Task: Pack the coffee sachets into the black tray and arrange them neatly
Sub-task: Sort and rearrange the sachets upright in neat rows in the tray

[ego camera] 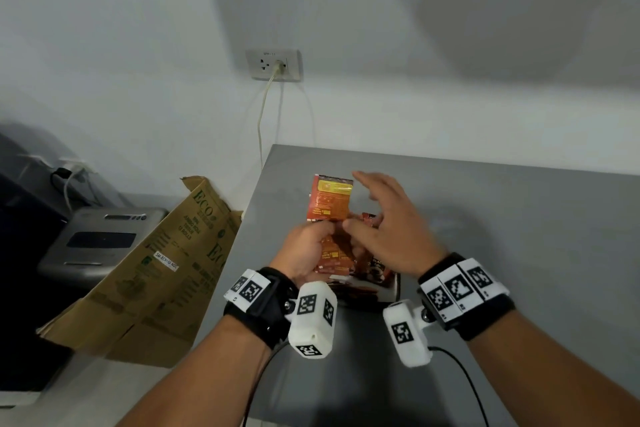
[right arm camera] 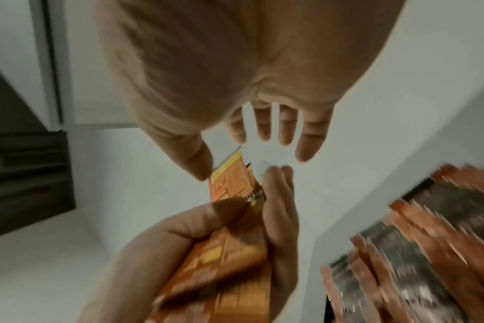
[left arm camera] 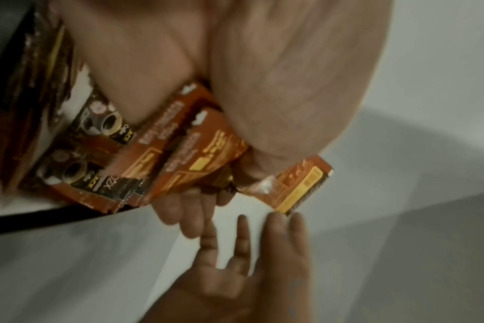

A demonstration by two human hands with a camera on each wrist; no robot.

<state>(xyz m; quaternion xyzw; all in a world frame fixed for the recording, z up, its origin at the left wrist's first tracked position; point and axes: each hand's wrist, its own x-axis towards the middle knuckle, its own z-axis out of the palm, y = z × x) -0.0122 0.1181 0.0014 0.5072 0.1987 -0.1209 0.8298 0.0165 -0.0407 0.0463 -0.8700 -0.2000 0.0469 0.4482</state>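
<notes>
On a grey table (ego camera: 485, 218), the left hand (ego camera: 304, 246) grips a bunch of orange coffee sachets (ego camera: 330, 199) fanned upward. The right hand (ego camera: 388, 225) hovers beside them, fingers spread. Beneath the hands lies what seems to be the black tray (ego camera: 396, 288), partly hidden, holding more sachets (ego camera: 377, 270).

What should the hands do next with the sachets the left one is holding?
Probably bring the open right hand onto the fanned coffee sachets and square them up. The left hand grips them splayed and uneven, and the black tray below already holds sachets, so a loose bunch would likely land untidily.
</notes>
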